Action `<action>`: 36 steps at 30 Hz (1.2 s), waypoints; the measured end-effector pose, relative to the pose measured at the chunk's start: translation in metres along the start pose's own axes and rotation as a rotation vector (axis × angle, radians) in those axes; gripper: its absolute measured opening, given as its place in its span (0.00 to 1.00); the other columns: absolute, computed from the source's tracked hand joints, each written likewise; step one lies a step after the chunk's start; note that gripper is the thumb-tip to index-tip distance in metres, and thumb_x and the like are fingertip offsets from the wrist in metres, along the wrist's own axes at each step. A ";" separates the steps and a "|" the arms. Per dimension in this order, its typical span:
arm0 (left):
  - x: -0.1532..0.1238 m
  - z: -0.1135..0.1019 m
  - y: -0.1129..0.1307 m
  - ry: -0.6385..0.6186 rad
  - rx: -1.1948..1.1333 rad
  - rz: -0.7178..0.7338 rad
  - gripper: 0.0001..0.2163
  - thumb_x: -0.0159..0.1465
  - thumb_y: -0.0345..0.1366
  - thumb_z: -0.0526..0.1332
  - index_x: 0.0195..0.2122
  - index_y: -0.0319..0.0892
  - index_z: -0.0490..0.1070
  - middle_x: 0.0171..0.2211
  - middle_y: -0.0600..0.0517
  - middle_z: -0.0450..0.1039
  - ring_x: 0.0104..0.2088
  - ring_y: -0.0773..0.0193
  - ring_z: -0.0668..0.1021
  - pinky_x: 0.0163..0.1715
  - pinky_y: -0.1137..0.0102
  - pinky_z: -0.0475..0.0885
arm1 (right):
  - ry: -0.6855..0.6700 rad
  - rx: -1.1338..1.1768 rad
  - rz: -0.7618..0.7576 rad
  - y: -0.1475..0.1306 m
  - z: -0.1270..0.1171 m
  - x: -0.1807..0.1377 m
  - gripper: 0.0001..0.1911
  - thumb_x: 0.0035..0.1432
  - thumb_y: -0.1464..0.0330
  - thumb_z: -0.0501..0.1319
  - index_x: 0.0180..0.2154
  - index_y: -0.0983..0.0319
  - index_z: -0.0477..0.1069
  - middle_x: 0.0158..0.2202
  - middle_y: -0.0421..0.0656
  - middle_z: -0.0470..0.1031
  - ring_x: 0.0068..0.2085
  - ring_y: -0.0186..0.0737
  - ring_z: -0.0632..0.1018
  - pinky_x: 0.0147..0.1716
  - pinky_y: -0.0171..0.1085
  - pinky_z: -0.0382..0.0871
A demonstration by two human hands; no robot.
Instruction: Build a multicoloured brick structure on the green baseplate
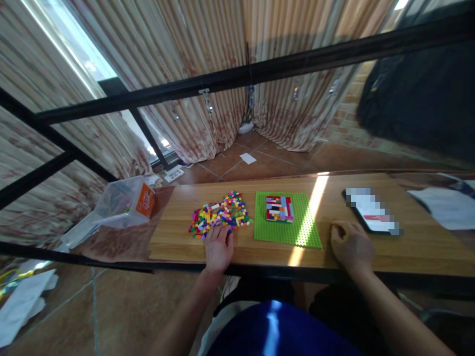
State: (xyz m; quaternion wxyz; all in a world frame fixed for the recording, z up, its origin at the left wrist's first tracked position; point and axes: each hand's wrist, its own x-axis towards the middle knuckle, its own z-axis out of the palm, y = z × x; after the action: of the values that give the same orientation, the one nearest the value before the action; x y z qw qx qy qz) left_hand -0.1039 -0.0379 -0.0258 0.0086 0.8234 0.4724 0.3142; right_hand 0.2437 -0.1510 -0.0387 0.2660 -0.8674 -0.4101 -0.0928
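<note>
A loose pile of small colourful toy bricks (218, 212) lies on the left part of the wooden table. My left hand (218, 249) is at the pile's near edge, its fingers bent down among the bricks; what is under the fingertips is hidden. To the right of the pile lies a green baseplate (270, 234). On it stands a low, square multicoloured brick build (280, 208) with a small dark gap near its middle. My right hand (352, 247) rests on the table right of the baseplate with curled fingers, and nothing shows in it.
A phone (373, 210) lies beyond my right hand, with white papers (445, 205) farther right. At the left stands a clear plastic box (122, 202) with an orange label. A black metal bar (237, 76) crosses in front of the curtains (208, 39).
</note>
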 end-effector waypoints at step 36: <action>-0.003 0.005 -0.010 0.078 -0.053 0.070 0.13 0.69 0.31 0.53 0.52 0.40 0.71 0.46 0.42 0.73 0.48 0.56 0.77 0.49 0.61 0.76 | 0.002 0.002 0.005 -0.005 0.000 0.000 0.13 0.61 0.65 0.55 0.38 0.62 0.77 0.39 0.47 0.75 0.31 0.38 0.71 0.26 0.36 0.54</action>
State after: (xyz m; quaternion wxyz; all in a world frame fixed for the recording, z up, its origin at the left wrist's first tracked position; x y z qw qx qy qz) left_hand -0.1096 -0.0330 -0.0345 0.0011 0.8260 0.4350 0.3585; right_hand 0.2399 -0.1479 -0.0366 0.2675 -0.8681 -0.4079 -0.0924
